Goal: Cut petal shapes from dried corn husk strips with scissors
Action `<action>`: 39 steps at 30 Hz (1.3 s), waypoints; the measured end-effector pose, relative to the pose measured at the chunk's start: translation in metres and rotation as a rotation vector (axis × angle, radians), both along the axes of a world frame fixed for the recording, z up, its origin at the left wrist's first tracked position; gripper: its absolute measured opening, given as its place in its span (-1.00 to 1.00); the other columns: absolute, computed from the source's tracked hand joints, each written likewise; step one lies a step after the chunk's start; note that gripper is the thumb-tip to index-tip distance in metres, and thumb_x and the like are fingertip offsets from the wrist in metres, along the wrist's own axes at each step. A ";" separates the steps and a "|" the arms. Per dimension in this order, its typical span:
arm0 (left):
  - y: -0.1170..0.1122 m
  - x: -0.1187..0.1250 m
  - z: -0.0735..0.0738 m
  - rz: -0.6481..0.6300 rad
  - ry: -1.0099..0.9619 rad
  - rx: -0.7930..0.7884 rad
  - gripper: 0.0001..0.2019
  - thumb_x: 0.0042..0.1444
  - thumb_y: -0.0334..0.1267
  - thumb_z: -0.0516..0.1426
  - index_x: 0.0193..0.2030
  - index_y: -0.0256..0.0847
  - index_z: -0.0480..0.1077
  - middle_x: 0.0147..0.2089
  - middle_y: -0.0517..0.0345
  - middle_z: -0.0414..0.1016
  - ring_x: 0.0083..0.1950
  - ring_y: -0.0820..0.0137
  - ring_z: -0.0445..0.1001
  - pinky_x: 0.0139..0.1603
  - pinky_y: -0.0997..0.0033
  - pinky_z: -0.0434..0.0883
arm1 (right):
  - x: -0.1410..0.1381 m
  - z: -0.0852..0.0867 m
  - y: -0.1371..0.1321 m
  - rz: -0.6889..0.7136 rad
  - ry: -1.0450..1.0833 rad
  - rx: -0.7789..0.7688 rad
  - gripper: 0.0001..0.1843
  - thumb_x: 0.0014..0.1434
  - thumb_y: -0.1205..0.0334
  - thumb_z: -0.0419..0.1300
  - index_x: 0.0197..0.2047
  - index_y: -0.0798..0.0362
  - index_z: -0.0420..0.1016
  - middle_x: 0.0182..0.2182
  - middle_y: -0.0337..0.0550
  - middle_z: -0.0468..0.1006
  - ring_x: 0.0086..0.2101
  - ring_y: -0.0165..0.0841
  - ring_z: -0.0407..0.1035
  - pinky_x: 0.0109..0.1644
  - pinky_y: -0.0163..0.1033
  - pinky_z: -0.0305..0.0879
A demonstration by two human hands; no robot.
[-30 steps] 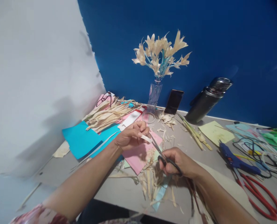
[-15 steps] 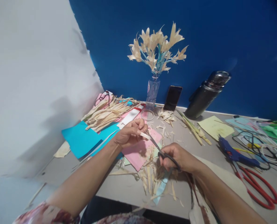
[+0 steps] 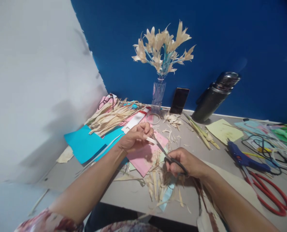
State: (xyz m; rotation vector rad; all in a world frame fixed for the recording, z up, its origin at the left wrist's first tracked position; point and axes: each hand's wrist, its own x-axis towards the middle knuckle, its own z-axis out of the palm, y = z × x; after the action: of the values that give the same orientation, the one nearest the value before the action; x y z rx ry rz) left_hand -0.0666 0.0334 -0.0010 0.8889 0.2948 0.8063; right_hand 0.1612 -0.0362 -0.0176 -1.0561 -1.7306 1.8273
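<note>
My left hand (image 3: pixel 136 138) is closed, pinching a small pale husk strip (image 3: pixel 150 140) above the pink paper (image 3: pixel 144 158). My right hand (image 3: pixel 185 162) grips small black-handled scissors (image 3: pixel 167 155), whose blades point up and left and meet the strip at my left fingertips. Below both hands lies a heap of cut husk scraps (image 3: pixel 158 185) on the grey table (image 3: pixel 124 196).
A bundle of dried husks (image 3: pixel 111 116) lies on blue paper (image 3: pixel 85 143) at the left. A vase of husk flowers (image 3: pixel 161 61), a phone (image 3: pixel 179 100) and a dark flask (image 3: pixel 214 96) stand at the back. A blue glue gun (image 3: pixel 245 158), red scissors (image 3: pixel 269 196) and cables lie right.
The view has shifted slightly, so things sit a little lower-left to higher in the picture. My hands hold the same pose, with the scissors at the strip.
</note>
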 end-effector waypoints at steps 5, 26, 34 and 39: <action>0.001 0.000 0.000 -0.002 -0.011 0.028 -0.77 -0.15 -0.46 0.27 -0.45 -0.25 0.25 -0.48 0.28 0.26 -0.48 0.54 0.34 -0.43 0.51 0.33 | 0.000 -0.002 0.000 -0.007 0.003 -0.003 -0.50 -0.04 -0.18 0.35 -0.50 0.16 0.45 -0.63 -0.24 0.43 -0.61 -0.49 0.20 -0.54 -0.40 0.05; 0.004 -0.006 -0.002 -0.072 0.044 0.075 -0.77 -0.15 -0.43 0.27 -0.45 -0.24 0.25 -0.49 0.25 0.26 -0.51 0.51 0.33 -0.54 0.53 0.26 | 0.002 -0.001 -0.001 -0.014 -0.040 -0.021 -0.48 -0.07 -0.16 0.36 -0.58 0.15 0.36 -0.70 -0.30 0.34 -0.67 -0.55 0.11 -0.62 -0.43 -0.05; 0.002 -0.007 0.000 -0.046 0.072 0.066 -0.76 -0.16 -0.40 0.30 -0.46 -0.23 0.27 -0.51 0.25 0.27 -0.49 0.49 0.35 -0.48 0.48 0.29 | 0.001 -0.002 0.000 -0.067 -0.119 0.012 -0.46 -0.08 -0.18 0.37 -0.63 0.15 0.38 -0.73 -0.30 0.32 -0.68 -0.55 0.06 -0.61 -0.39 -0.08; -0.003 0.006 -0.001 0.278 0.059 0.003 -0.74 -0.13 -0.42 0.33 -0.44 -0.24 0.29 -0.47 0.29 0.35 -0.49 0.56 0.34 -0.40 0.50 0.30 | -0.005 -0.001 0.002 -0.266 0.043 0.109 -0.41 -0.02 -0.30 0.27 -0.50 0.15 0.43 -0.57 -0.17 0.48 -0.55 -0.45 0.25 -0.49 -0.36 0.11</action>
State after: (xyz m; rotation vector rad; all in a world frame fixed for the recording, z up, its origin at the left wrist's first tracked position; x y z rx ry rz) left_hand -0.0605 0.0301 -0.0023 0.8867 0.4761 1.0386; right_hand 0.1559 -0.0340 -0.0188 -1.1326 -1.5618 1.5631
